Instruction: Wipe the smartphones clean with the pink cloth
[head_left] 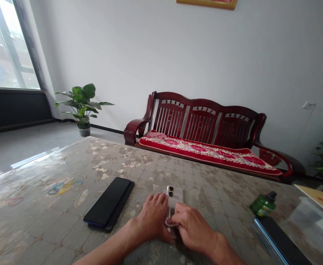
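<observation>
A pale smartphone [179,193] lies face down on the patterned tablecloth, its two dark camera lenses at the far end. My left hand [153,216] holds the phone along its left side, fingers near the lenses and thumb toward the near end. Over the lower back of the phone, my right hand [190,224] is closed, pinching a small pale pad [169,222] against the surface. What the pad is made of cannot be made out, and the phone's near end is partly hidden by my hands.
Left of my hands lie dark stacked phones [109,202] and coloured rubber bands [62,187]. On the right are a green bottle [263,204], another dark phone [281,239] and a translucent box [310,224]. Beyond the table [150,165] stands a wooden bench [200,117].
</observation>
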Demonstrator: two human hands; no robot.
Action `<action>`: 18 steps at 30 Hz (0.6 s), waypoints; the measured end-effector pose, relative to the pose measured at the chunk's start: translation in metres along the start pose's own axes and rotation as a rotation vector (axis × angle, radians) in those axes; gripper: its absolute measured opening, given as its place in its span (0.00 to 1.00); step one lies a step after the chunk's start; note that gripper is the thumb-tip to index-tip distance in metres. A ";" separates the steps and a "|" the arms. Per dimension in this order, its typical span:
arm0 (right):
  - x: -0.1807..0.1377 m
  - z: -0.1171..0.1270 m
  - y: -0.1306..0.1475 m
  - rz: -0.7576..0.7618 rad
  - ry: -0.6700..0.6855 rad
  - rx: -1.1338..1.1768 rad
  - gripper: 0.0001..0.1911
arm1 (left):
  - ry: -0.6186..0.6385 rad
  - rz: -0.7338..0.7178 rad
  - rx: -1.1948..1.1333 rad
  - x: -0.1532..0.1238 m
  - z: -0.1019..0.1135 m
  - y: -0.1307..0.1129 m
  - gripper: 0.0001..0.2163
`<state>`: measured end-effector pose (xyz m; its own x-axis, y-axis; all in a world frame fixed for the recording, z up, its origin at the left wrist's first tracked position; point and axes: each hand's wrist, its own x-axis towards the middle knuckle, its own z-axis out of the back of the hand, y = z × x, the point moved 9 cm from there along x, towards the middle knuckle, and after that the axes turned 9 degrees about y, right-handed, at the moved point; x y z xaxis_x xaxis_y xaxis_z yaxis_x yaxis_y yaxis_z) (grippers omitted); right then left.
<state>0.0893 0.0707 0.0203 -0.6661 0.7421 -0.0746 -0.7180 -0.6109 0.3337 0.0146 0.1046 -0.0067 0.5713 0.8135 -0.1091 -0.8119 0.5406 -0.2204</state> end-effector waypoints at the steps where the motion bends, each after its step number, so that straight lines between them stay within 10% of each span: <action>1: -0.001 -0.001 0.001 0.006 0.013 0.019 0.16 | -0.005 0.000 0.002 0.000 0.001 0.000 0.48; 12: 0.012 0.013 -0.027 -0.201 -0.162 -0.006 0.19 | -0.011 -0.011 0.005 -0.001 0.002 -0.002 0.49; 18: 0.006 -0.002 -0.009 -0.035 -0.059 -0.002 0.17 | 0.009 0.000 -0.009 -0.001 -0.001 0.000 0.50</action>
<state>0.0913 0.0798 0.0154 -0.6276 0.7779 -0.0304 -0.7410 -0.5850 0.3296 0.0144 0.1037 -0.0079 0.5724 0.8115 -0.1176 -0.8107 0.5387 -0.2292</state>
